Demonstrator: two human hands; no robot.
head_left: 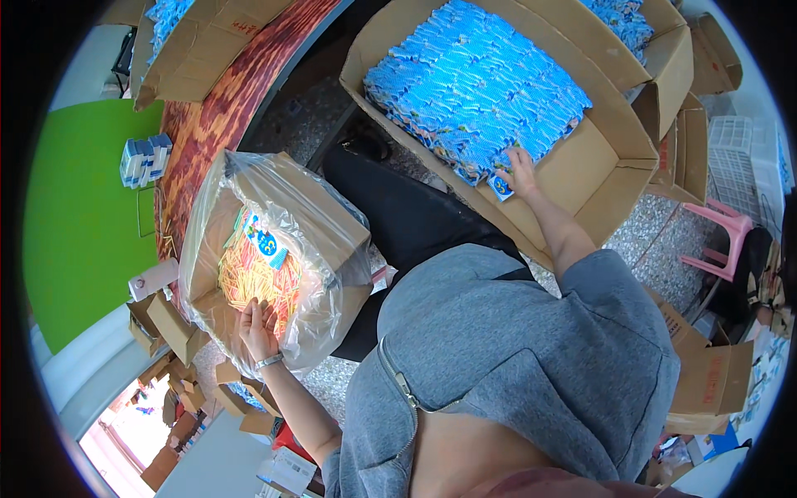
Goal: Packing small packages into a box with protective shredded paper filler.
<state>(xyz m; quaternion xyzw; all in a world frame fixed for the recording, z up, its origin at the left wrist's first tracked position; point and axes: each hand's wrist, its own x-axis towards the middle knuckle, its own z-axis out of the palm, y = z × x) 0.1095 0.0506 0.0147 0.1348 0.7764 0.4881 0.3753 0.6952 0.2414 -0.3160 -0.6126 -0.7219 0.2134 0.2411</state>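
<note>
A plastic-lined cardboard box (337,242) stands at my left, holding a heap of thin yellow, orange and pink sticks (249,270). My left hand (259,330) is at the near edge of the heap with its fingers drawn together; whatever lies between them is too small to make out. Blue printed packets (264,241) rest on top of the sticks. My right hand (521,173) is over a large open carton (602,149), its fingers closed on a small blue packet (500,187). Dense rows of similar blue packets (481,79) fill most of that carton.
A red-brown patterned table (199,137) runs along the left, with another carton (199,58) and small blue-white boxes (145,160) on it. More cartons (706,378) stand to the right, near a pink stool (724,241) and a white crate (730,153).
</note>
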